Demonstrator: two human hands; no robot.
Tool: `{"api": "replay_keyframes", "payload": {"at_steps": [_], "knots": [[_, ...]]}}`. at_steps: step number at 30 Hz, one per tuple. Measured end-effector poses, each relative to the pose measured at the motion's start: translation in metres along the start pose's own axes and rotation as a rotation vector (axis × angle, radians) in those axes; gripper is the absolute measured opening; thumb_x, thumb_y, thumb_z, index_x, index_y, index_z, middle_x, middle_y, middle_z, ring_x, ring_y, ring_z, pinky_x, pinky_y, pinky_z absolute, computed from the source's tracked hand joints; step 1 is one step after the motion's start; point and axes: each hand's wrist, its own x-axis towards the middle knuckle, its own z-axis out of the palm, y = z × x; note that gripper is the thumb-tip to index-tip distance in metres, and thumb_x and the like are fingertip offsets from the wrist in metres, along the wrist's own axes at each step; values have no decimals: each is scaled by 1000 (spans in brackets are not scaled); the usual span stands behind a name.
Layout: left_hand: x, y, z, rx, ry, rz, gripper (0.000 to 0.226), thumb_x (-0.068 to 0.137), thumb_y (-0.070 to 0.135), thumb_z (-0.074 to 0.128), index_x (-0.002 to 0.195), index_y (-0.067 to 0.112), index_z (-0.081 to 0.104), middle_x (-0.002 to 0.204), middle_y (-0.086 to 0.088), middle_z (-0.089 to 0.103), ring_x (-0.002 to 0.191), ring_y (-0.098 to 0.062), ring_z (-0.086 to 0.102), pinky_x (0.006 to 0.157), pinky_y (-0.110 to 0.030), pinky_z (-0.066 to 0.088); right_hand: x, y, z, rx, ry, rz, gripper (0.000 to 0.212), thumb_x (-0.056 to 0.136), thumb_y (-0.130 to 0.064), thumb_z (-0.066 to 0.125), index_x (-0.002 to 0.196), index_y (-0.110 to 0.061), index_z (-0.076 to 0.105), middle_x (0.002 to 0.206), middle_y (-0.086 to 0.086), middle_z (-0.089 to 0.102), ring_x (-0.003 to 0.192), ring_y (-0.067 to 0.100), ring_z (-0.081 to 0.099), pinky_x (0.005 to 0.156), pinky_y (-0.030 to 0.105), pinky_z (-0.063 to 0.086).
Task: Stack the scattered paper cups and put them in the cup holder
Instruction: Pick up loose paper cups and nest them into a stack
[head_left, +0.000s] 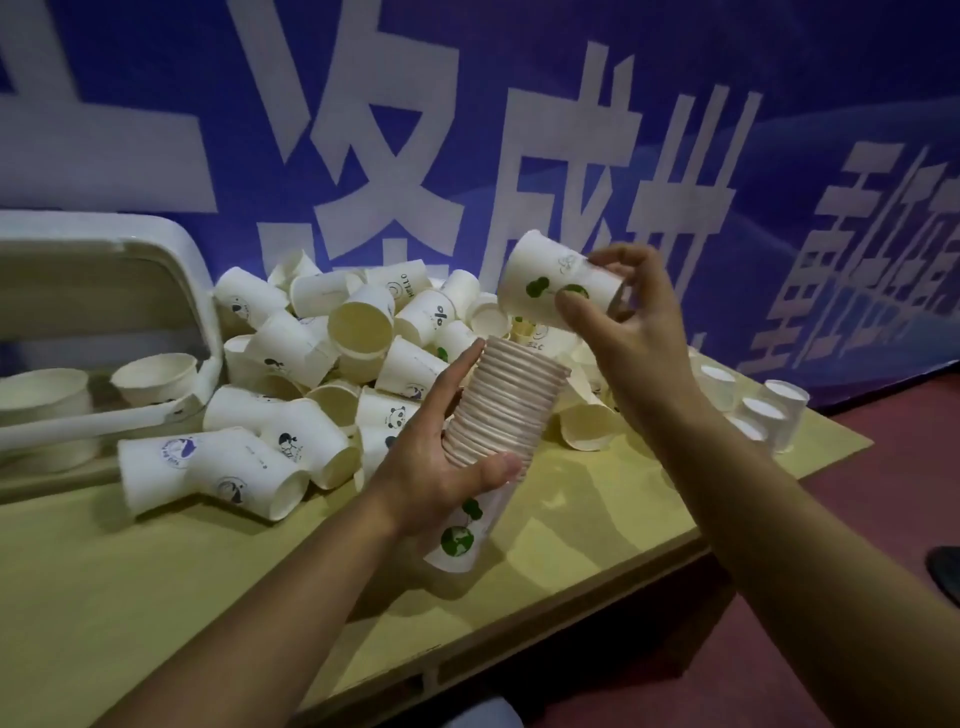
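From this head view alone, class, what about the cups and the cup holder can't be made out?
- Stack cup count: the left hand covers part.
- Pile count: cups overlap one another.
- White tray: cut off by the left edge.
- Cup holder: not identifiable.
- Single cup base: behind the right hand fingers.

Dim, bluish indoor light, soft overall blur, wide-angle bending at edges.

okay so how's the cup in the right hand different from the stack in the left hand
The single cup is one cup; the stack is many nested cups, showing a column of rims. The right hand pinches the cup tilted, above the stack's top; the left hand grips the stack around its middle, leaning slightly. Both are white paper with green prints.
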Motion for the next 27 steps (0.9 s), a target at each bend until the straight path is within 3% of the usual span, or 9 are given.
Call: {"api": "replay_keyframes", "payload": {"at_steps": [3,6,10,14,16,19,21,25,27], "knots": [[-14,9,-35,53,60,-7,105,70,46,77,157,42,18,135,8,57,114,-13,66,86,-31,59,-6,-5,41,111,-55,46,12,95,-19,64,103,-21,56,115,0,56,99,20,65,70,22,56],[-35,19,-67,125,108,-32,103,68,50,77,154,51,19,136,16,55,117,-9,63,90,-32,58,-4,-12,79,219,-89,128,7,96,-23,63,99,-19,57,113,6,58,98,23,66,70,25,57],[-70,32,-110,203,198,-62,103,64,52,78,150,56,20,133,28,55,119,-3,60,89,-23,55,-6,-28,129,367,-217,185,25,93,-20,66,113,-29,55,120,11,56,101,28,67,80,41,62],[-104,42,-148,263,270,-109,107,64,52,79,153,53,19,141,13,52,118,-9,62,92,-37,58,-17,-45,192,353,-351,132,35,93,-25,68,122,-39,53,118,5,55,102,23,66,79,39,63],[-121,47,-167,271,338,-103,106,66,48,79,154,47,20,139,14,54,121,-12,61,95,-38,57,-20,-51,220,321,-429,97,44,92,-27,69,129,-41,50,114,5,56,101,22,66,79,35,62],[-148,54,-193,324,393,-129,103,67,47,79,152,53,21,144,16,50,126,-11,58,99,-37,55,-19,-56,252,331,-611,97,55,93,-22,68,137,-44,45,113,14,57,101,24,67,79,29,60],[-167,56,-209,357,407,-171,104,67,47,79,151,56,20,147,16,47,127,-8,56,101,-40,54,-20,-59,271,320,-747,91,55,93,-20,68,138,-44,47,120,21,55,107,30,65,87,33,60],[-198,58,-237,424,449,-251,104,66,48,81,149,61,19,149,16,44,126,-7,56,102,-44,53,-28,-59,305,325,-911,79,53,94,-22,67,138,-45,49,126,18,53,111,31,62,94,36,58],[-209,59,-247,451,477,-270,103,66,47,81,149,61,20,146,16,47,124,-7,57,101,-45,54,-33,-58,322,384,-944,121,51,92,-20,68,132,-47,51,126,23,52,112,37,62,98,48,55]]}}
